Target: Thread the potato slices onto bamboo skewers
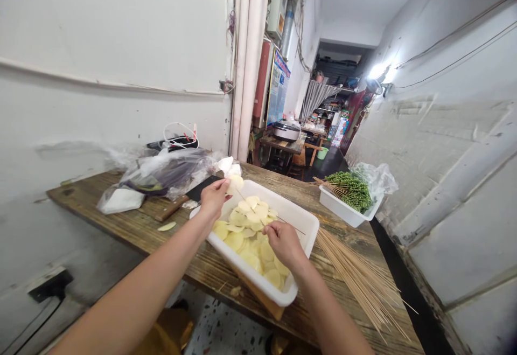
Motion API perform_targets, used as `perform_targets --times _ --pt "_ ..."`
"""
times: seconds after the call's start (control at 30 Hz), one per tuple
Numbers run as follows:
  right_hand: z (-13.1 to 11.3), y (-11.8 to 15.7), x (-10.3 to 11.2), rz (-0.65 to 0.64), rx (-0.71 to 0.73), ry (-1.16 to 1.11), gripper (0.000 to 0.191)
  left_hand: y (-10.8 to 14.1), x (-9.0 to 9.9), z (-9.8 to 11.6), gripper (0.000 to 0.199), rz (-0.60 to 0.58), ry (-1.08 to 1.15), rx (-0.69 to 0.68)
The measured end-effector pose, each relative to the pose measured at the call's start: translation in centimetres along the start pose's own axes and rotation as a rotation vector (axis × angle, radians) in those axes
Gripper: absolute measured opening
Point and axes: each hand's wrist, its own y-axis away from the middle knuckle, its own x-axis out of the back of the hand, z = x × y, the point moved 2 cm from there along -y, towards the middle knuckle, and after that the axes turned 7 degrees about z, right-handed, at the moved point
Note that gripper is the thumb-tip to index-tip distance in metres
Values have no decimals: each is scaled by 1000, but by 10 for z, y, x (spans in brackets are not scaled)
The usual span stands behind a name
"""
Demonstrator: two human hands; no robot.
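My left hand point(215, 199) pinches a thin pale potato slice point(235, 184) above the left rim of a white plastic tub point(306, 224). Closed around a thin bamboo skewer point(291, 225) is my right hand point(281, 241), over the tub's right half. Several potato slices point(253, 210) appear threaded on that skewer, its tip pointing toward the slice at my left fingers. Whether the tip touches that slice, I cannot tell. Loose round potato slices point(251, 259) fill the tub below both hands.
Bare bamboo skewers point(355, 271) lie fanned out at the tub's right. Behind them stands a white tub point(342, 210) of skewered green vegetables point(352, 189). Left of the potatoes are a knife point(172, 208), a stray slice point(167, 227) and plastic bags point(161, 169). A wall borders the table point(133, 231).
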Motion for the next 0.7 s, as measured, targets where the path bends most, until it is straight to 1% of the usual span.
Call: perform_targets --times 0.2,0.4,0.6,0.7 --pt "-2 1 1 -5 3 7 27 -1 0 -1 25 2 -36 -40" --pt "-3 1 0 -4 10 1 27 0 -1 0 25 -12 -50 -51" --pt "-3 0 1 -10 -4 14 27 2 -2 -1 25 -49 -18 4" --pt "-3 0 1 -2 5 -1 27 2 -2 -2 20 -34 14 59"
